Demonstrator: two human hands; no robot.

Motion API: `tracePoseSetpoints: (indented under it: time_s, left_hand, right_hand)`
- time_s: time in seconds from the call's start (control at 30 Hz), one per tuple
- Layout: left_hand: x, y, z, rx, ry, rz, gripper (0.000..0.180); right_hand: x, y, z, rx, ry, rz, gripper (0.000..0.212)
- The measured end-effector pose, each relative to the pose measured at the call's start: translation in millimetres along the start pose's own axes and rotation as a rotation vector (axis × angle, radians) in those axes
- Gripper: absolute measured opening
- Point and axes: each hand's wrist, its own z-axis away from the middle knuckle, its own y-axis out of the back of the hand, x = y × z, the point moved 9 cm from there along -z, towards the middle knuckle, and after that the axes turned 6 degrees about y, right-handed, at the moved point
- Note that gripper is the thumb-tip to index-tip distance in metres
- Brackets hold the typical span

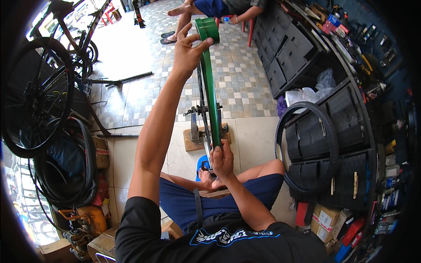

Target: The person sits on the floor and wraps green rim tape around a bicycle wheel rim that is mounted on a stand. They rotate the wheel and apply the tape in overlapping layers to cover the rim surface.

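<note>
A bicycle wheel (202, 93), seen nearly edge-on, stands upright in a truing stand (194, 127) on a wooden base in front of me. Green tape (212, 94) runs along its rim, from the far top down toward me. At the far end, the tape leads to a wide green roll (207, 30). My left hand (188, 50) reaches out with its thumb against the roll and its fingers beside it. Closer to my body, my right hand (222, 158) is closed, thumb and fingers pinching the near part of the tape at the rim.
A loose black tire (332, 144) leans against dark drawers on the right. Bicycles (41, 87) and hanging tires (90, 158) crowd the left. Beyond the wheel, another person (215, 8) sits on a red chair. Cardboard boxes (324, 219) lie at lower right.
</note>
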Motion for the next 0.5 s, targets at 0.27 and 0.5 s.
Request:
tracePoseSetpoints:
  time_s: [0.27,0.5]
  left_hand:
    - [-16,4,-2,0.025,-0.029,-0.119,0.031]
    - [-30,7,-2,0.078,-0.052,-0.165,0.034]
  right_hand:
    - [5,2,5,0.003,-0.081,-0.019,0.024]
    - [3,3,6,0.007,-0.074,0.025,0.025]
